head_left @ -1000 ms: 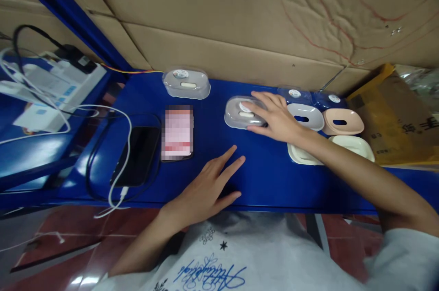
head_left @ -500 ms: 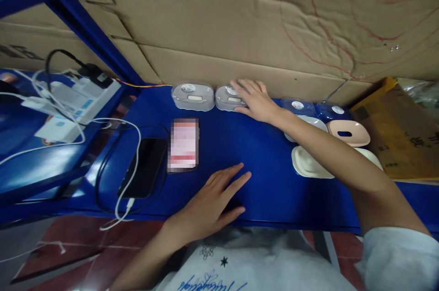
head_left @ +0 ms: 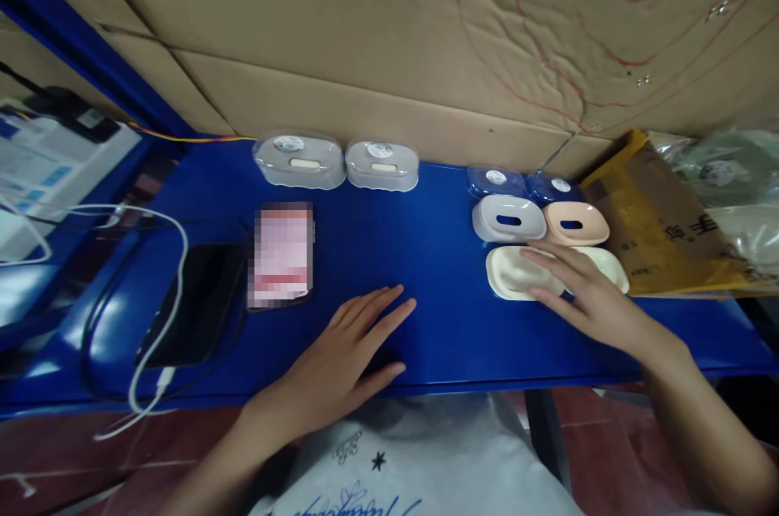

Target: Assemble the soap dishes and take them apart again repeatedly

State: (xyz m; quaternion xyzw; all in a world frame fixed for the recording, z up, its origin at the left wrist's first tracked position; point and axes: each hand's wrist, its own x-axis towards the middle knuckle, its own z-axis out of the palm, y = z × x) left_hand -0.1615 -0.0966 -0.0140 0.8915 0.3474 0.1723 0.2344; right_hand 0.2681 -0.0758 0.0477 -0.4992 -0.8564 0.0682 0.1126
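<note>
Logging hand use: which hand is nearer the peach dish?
Right. Right hand is over the cream trays, just nearside of the peach dish; left hand is well to its left.

open lane on tabletop (head_left: 447, 281) btwn lit phone (head_left: 281, 256) & cream dish (head_left: 508, 277), L hand (head_left: 334, 354) jutting in, cardboard (head_left: 316, 37) behind

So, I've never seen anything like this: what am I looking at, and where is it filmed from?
There is no robot here, just a person's bare hands, seen from a camera worn on the head, looking forward and down. The left hand is spread at the front of the blue table. The right hand reaches over the cream pieces; I cannot tell whether it touches them. Behind those sit a pale grey shell and a peach shell. Two clear-covered grey boxes stand at the back, and two phones lie to the left. Neither hand grips anything.
</note>
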